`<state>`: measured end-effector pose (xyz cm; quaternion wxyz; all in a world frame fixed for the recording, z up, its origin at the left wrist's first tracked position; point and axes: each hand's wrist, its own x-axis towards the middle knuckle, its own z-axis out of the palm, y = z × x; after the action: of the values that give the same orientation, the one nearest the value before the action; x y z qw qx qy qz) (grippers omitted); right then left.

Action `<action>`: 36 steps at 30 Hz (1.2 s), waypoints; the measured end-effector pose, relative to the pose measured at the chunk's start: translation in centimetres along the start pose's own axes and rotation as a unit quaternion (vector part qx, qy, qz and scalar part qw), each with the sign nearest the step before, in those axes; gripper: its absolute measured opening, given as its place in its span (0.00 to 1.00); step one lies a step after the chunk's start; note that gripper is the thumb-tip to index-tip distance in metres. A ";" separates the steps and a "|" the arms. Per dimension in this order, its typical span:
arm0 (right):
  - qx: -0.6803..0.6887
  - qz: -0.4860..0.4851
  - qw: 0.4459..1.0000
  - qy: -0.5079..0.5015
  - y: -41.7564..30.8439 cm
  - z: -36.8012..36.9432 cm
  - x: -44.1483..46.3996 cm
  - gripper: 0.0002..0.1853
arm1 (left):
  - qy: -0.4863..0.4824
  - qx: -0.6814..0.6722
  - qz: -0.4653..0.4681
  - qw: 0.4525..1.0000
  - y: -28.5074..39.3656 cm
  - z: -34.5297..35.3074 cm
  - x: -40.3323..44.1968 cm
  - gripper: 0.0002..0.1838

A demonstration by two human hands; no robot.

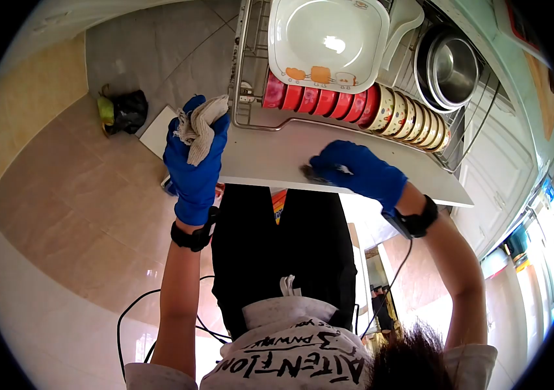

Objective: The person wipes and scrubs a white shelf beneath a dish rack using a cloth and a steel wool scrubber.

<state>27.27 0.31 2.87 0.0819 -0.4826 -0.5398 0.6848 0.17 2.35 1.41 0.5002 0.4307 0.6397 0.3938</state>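
My left hand (192, 169), in a blue glove, is closed around a beige knitted cloth (207, 127) that bunches up above the fingers. It is raised left of the wire dish rack. In a matching blue glove, my right hand (358, 172) is curled over the white board (261, 156) near its front edge. A small dark grey wad (311, 174) sticks out from under its fingers; blur hides its exact kind. Right behind that hand, red bowls (319, 102) and cream patterned bowls (407, 120) stand in a row in the rack.
The wire dish rack (277, 127) also holds a white square dish (329, 42), a white ladle-like utensil (406, 23) and nested metal pots (454, 68). A black bag (129, 110) lies on the tiled floor at left. Black cables (135, 300) trail beside my legs.
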 end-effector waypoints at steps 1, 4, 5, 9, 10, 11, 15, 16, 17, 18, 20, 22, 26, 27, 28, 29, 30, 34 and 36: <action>-0.053 -0.027 0.998 -0.006 0.6 -0.7 -0.7 0.08 | 0.000 0.001 0.000 1.000 0.0 0.1 0.0 0.20; -0.035 -0.016 0.998 0.045 0.7 1.3 -0.4 0.08 | 0.001 0.108 0.015 0.994 0.6 0.0 0.1 0.20; 0.032 0.025 0.994 0.102 0.0 2.7 0.1 0.09 | 0.044 -0.228 -0.114 0.966 0.8 -0.1 0.1 0.21; -0.127 -0.129 0.966 0.184 -3.8 6.3 2.2 0.05 | 0.047 0.087 0.012 0.995 0.7 0.5 -0.2 0.21; -0.141 -0.061 0.975 0.158 -2.7 5.5 1.4 0.05 | 0.063 -0.049 -0.041 0.996 0.1 0.3 -0.2 0.21; -0.155 0.005 0.980 0.128 -0.9 4.0 0.0 0.05 | 0.063 -0.049 -0.041 0.996 0.2 0.3 -0.1 0.21; -0.226 -0.058 0.957 0.173 -2.8 5.0 -1.0 0.07 | 0.078 0.132 0.017 0.988 0.5 0.2 -0.1 0.22; -0.193 -0.057 0.967 0.154 -5.1 6.2 0.2 0.10 | 0.084 0.129 0.014 0.988 0.4 0.2 -0.2 0.22; -0.179 -0.081 0.963 0.186 -6.2 7.4 1.0 0.12 | 0.088 0.128 0.014 0.988 0.3 0.2 -0.3 0.22; -0.171 -0.077 0.968 0.169 -6.0 7.1 1.2 0.10 | 0.089 0.115 0.028 0.989 0.2 0.2 -0.1 0.22; -0.191 -0.022 0.971 0.145 -4.3 5.8 -0.3 0.09 | 0.079 0.103 0.039 0.991 0.1 0.0 0.0 0.22; -0.210 0.040 0.968 0.127 -2.0 3.3 -3.1 0.08 | 0.121 0.066 0.045 0.989 0.0 0.3 0.0 0.14; -0.160 -0.067 0.966 0.194 -5.3 6.9 0.5 0.07 | 0.159 -0.303 -0.105 0.934 0.3 0.5 -0.2 0.14; -0.131 -0.074 0.965 0.213 -5.9 7.7 1.2 0.06 | 0.107 -0.168 -0.071 0.977 0.0 0.0 -0.4 0.16; -0.160 -0.053 0.965 0.201 -5.3 7.5 1.0 0.06 | 0.052 -0.029 -0.035 0.998 -0.2 -0.4 -0.3 0.20; -0.187 -0.032 0.963 0.189 -4.2 6.9 0.4 0.05 | 0.050 -0.027 -0.034 0.998 -0.2 -0.4 -0.1 0.20; -0.220 -0.007 0.953 0.209 -2.9 5.7 -1.1 0.05 | 0.046 0.116 0.001 0.992 -0.2 -0.4 0.0 0.20; -0.231 -0.013 0.947 0.221 -2.1 5.4 -2.3 0.04 | 0.065 -0.312 -0.076 0.945 -1.4 -0.8 -0.5 0.20; -0.163 -0.088 0.958 0.221 -6.3 8.2 1.3 0.03 | 0.060 -0.207 -0.027 0.976 -1.9 -0.8 -0.5 0.19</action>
<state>17.85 -1.74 6.90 0.1794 -0.5795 -0.6526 0.4540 -0.85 1.24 -0.11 0.5493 0.2761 0.5846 0.5294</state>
